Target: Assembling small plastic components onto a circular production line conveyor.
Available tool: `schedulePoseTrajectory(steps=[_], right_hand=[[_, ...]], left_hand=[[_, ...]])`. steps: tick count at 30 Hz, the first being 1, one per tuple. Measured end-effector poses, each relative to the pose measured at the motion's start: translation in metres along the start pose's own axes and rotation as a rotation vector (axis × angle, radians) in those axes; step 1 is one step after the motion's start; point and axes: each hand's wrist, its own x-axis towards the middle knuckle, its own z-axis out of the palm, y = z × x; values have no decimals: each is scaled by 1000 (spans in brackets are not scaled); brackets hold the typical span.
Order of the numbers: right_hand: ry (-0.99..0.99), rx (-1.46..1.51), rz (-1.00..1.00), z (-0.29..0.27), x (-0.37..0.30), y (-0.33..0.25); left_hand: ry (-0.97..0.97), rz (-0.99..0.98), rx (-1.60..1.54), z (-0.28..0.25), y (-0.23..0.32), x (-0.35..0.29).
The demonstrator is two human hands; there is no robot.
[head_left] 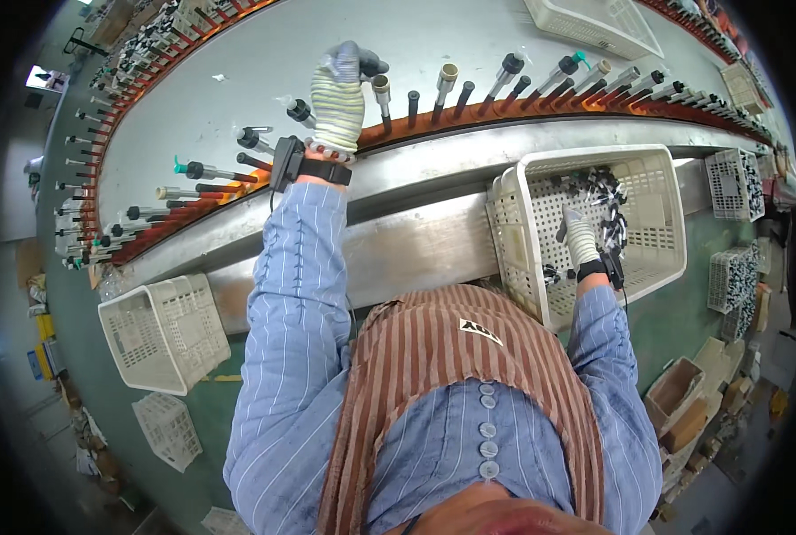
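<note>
My left hand (pixel 338 96), in a striped knit glove with a black wrist strap, reaches up to the curved orange conveyor rail (pixel 540 105) and is closed on a small black-and-clear pump part (pixel 355 61) over one of the upright pins. My right hand (pixel 581 239), also gloved, is down inside a white plastic basket (pixel 515 214) among several black and clear pump parts (pixel 605 189). Whether its fingers hold a part is hidden.
Pins along the rail carry several pump parts (pixel 507 73). An empty white basket (pixel 164 332) stands at the lower left, a smaller one (pixel 169 430) below it. More filled baskets (pixel 735 183) and cardboard boxes (pixel 679 392) sit at the right. Another white basket (pixel 594 22) lies on the grey turntable.
</note>
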Motion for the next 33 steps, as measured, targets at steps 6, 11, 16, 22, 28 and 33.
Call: schedulePoseTrajectory(steps=[6, 11, 16, 22, 28, 33], right_hand=[[251, 226, -188, -13, -35, -59], [514, 615, -404, -26, -73, -161], [542, 951, -661, -41, -55, -258], [547, 590, -911, -33, -7, -327], [330, 188, -693, 17, 15, -344], [359, 107, -805, 81, 77, -327]], left_hand=[[-184, -178, 140, -27, 1, 0], [-142, 0, 517, -64, -37, -22], [-139, -31, 297, -89, -25, -12], [2, -81, 200, -123, -33, -24], [165, -135, 232, -141, -22, -28], [107, 84, 840, -157, -24, -20]])
